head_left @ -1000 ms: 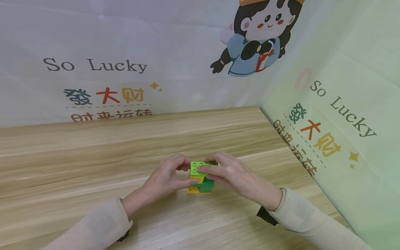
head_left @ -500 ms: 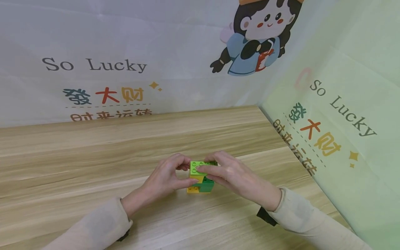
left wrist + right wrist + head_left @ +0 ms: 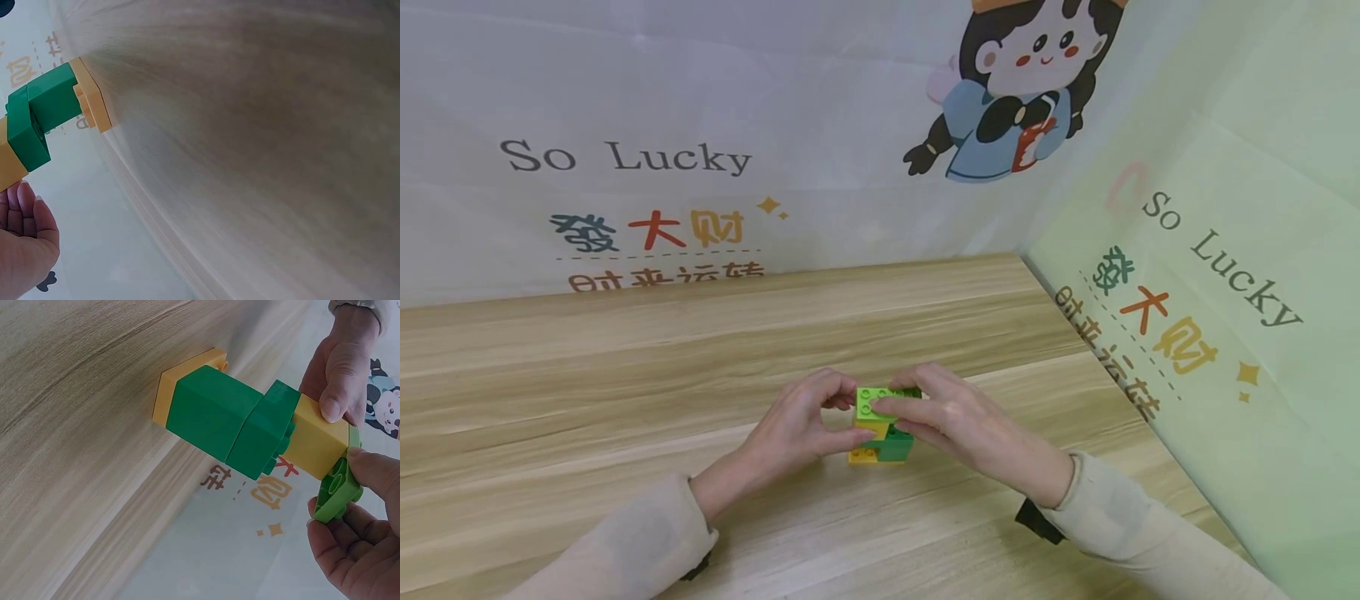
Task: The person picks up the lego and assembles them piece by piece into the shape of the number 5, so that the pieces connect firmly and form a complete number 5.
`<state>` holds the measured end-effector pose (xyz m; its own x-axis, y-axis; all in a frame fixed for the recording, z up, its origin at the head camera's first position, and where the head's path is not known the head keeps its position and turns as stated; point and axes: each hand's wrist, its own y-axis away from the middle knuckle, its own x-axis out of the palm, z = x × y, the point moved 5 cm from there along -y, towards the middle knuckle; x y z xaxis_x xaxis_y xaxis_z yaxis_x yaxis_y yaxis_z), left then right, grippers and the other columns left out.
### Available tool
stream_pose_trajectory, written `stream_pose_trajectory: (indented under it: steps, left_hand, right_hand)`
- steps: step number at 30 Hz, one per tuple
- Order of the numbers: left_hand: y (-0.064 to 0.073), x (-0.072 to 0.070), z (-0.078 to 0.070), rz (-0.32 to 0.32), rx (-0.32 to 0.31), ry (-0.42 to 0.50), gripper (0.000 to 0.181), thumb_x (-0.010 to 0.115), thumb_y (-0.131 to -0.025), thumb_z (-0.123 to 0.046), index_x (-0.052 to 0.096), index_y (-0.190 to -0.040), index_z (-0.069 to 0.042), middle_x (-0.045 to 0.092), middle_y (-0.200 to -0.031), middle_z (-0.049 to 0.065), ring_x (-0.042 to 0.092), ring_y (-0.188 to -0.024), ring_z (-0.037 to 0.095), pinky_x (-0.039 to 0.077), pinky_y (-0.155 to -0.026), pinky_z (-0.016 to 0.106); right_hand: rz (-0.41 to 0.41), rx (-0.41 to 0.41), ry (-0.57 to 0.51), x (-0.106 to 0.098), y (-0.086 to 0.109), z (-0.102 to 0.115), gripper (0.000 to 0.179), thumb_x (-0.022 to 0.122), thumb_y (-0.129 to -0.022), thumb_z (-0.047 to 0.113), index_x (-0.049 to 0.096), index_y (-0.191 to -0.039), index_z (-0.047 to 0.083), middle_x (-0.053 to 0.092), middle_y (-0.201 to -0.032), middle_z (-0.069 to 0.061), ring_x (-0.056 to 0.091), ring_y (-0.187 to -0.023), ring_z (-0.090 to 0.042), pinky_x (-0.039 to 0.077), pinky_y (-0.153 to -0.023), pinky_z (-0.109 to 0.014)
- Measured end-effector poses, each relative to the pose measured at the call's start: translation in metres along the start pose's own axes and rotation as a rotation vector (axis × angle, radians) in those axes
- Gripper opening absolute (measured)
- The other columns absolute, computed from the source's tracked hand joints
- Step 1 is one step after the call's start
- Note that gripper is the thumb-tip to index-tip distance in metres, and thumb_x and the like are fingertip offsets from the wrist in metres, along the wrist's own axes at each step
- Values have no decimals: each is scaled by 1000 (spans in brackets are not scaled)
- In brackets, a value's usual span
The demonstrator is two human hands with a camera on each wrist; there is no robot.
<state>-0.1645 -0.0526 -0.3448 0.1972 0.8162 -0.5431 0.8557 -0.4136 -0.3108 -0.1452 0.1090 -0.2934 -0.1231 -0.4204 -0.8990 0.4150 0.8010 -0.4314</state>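
Observation:
A tower of toy building bricks stands on the wooden table. Its thin yellow base brick (image 3: 164, 397) carries a tall green brick (image 3: 212, 412), and a second green brick (image 3: 262, 431) sits offset above that. Higher up comes a yellow brick (image 3: 317, 436), topped by a flat light green brick (image 3: 332, 501) that overhangs on one side. My left hand (image 3: 797, 421) holds the yellow brick from the left, thumb on its near face. From the right, my right hand (image 3: 958, 417) pinches the overhanging light green brick, fingers on top and thumb near its underside edge.
The wood-grain table (image 3: 625, 400) stretches around the tower. Printed cloth walls (image 3: 820, 125) stand along its back and right edges. Black bands show under both sleeves (image 3: 647, 525).

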Motion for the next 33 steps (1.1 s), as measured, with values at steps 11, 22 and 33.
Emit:
stream_pose_trajectory:
  steps: [11, 22, 33]
  left_hand:
    - [0, 1, 0, -26, 10, -14, 33, 84, -69, -16, 65, -95, -7, 63, -93, 0, 60, -86, 20, 54, -76, 35]
    - [1, 1, 0, -30, 19, -19, 32, 84, -69, -16, 65, -95, -8, 63, -93, -1, 60, -86, 20, 53, -79, 38]
    - [1, 2, 0, -30, 19, -23, 33, 83, -70, -15, 65, -96, -8, 64, -93, -1, 60, -86, 22, 53, -79, 37]
  right_hand:
    - [-21, 3, -11, 1, 1, -1, 34, 76, -76, 5, 70, -109, 12, 61, -110, -10, 60, -99, -20, 52, -82, -24]
    - [-31, 3, -50, 1, 4, -3, 35, 74, -77, 6, 68, -111, 11, 61, -111, -9, 59, -100, -19, 52, -82, -24]
    - [-58, 14, -133, 3, 6, -9, 38, 74, -77, 6, 61, -113, 5, 63, -109, -7, 61, -101, -18, 50, -89, -22]
